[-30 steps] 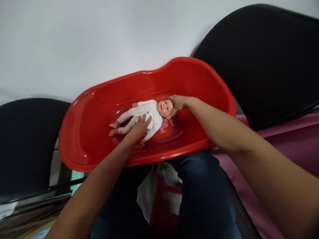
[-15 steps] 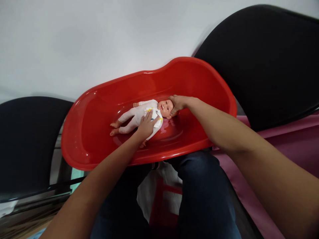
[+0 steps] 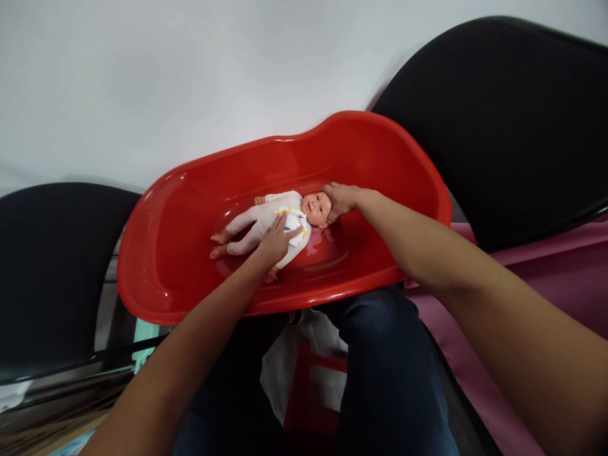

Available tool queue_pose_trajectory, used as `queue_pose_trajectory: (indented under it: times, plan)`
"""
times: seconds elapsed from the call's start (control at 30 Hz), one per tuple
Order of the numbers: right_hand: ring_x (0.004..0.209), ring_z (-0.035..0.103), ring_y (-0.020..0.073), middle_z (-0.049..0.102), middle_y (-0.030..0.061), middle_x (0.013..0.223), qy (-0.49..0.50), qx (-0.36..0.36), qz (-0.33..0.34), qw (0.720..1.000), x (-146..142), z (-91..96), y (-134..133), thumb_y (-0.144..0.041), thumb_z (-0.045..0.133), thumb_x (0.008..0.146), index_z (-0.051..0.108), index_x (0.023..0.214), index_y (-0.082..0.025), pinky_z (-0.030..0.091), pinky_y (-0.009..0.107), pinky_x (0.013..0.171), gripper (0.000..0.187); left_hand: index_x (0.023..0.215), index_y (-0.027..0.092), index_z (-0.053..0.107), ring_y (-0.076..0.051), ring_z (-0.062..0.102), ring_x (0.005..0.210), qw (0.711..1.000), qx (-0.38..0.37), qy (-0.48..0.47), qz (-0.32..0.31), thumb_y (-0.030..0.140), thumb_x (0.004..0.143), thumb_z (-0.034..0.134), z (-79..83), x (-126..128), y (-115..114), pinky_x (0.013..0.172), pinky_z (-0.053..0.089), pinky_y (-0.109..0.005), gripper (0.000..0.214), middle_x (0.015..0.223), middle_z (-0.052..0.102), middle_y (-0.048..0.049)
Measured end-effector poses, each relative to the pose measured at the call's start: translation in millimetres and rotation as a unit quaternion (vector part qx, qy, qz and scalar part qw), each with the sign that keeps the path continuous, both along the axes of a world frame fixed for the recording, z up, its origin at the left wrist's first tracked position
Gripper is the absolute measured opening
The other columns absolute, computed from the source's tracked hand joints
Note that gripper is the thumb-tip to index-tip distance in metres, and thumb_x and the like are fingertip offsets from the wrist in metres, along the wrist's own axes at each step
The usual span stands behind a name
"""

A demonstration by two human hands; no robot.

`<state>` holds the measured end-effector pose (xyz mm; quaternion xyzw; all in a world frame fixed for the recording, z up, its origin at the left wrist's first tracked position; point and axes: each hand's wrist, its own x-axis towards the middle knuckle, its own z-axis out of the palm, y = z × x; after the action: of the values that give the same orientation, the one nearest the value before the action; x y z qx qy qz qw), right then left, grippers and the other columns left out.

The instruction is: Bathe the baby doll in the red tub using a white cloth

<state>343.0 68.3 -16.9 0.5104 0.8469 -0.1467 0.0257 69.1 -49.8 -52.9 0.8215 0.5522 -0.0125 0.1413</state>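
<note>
A baby doll [image 3: 247, 224] in a white outfit with a bib-like patch at the chest lies face up in a red baby bathtub [image 3: 175, 215]. Its head points right and its bare feet point left. My right hand [image 3: 342, 200] cups the top of the doll's head, fingers curled around it. Across the doll's chest rests my left hand [image 3: 275, 244], its fingers spread over the cloth. The palm and the cloth beneath it are hidden from view.
Black chairs stand on both sides of the tub, one at left [image 3: 47, 278] and one at right [image 3: 503, 126]. Pink fabric [image 3: 546, 266] hangs at lower right. A white wall [image 3: 190, 76] is behind. My knees are below the tub's near rim.
Very little differs. My left hand has shifted slightly on the doll's chest, while my right hand stays at the doll's head.
</note>
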Motion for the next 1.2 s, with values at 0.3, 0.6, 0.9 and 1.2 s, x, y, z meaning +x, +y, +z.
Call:
queue_pose_trajectory:
  times: [0.3, 0.6, 0.9, 1.2]
  plan:
    - [0.113, 0.060, 0.0326, 0.070, 0.0139, 0.131, -0.052, -0.031, 0.028, 0.998, -14.9, 18.1, -7.9, -0.058, 0.088, 0.077, 0.066, 0.129, -0.021, 0.044, 0.041, 0.094, 0.068, 0.154, 0.035, 0.067, -0.033, 0.011, 0.171, 0.999, -0.035, -0.038, 0.016, 0.007, 0.092, 0.056, 0.5, -1.7, 2.2, 0.137, 0.022, -0.050, 0.069, 0.184, 0.021, 0.0016]
    - [0.113, 0.066, 0.0397, 0.076, 0.0127, 0.120, -0.121, -0.066, -0.002, 0.990, -10.3, 37.9, -9.6, -0.062, 0.092, 0.071, 0.067, 0.125, -0.026, 0.050, 0.044, 0.090, 0.070, 0.160, 0.033, 0.060, -0.033, 0.004, 0.171, 0.994, -0.069, -0.088, 0.003, 0.001, 0.093, 0.048, -7.3, 4.4, 3.9, 0.139, 0.014, -0.049, 0.075, 0.186, 0.005, 0.0053]
    - [0.128, 0.064, 0.0404, 0.065, 0.0204, 0.141, -0.141, -0.062, 0.036, 0.987, -13.8, 24.7, -4.5, -0.066, 0.096, 0.056, 0.056, 0.147, -0.017, 0.054, 0.044, 0.099, 0.111, 0.162, 0.034, 0.057, -0.036, 0.005, 0.171, 0.998, -0.004, -0.047, -0.043, 0.000, 0.094, 0.047, -13.4, 11.8, 3.0, 0.135, 0.023, -0.055, 0.077, 0.186, 0.008, -0.0029]
    - [0.108, 0.072, 0.0367, 0.074, 0.0154, 0.124, -0.125, -0.052, 0.040, 0.990, -12.4, 24.1, -8.0, -0.063, 0.096, 0.056, 0.061, 0.137, -0.020, 0.055, 0.041, 0.086, 0.098, 0.165, 0.033, 0.053, -0.037, 0.011, 0.170, 0.998, 0.040, 0.000, -0.051, 0.007, 0.101, 0.051, -5.0, 14.5, 1.2, 0.132, 0.025, -0.062, 0.069, 0.184, 0.018, -0.0119]
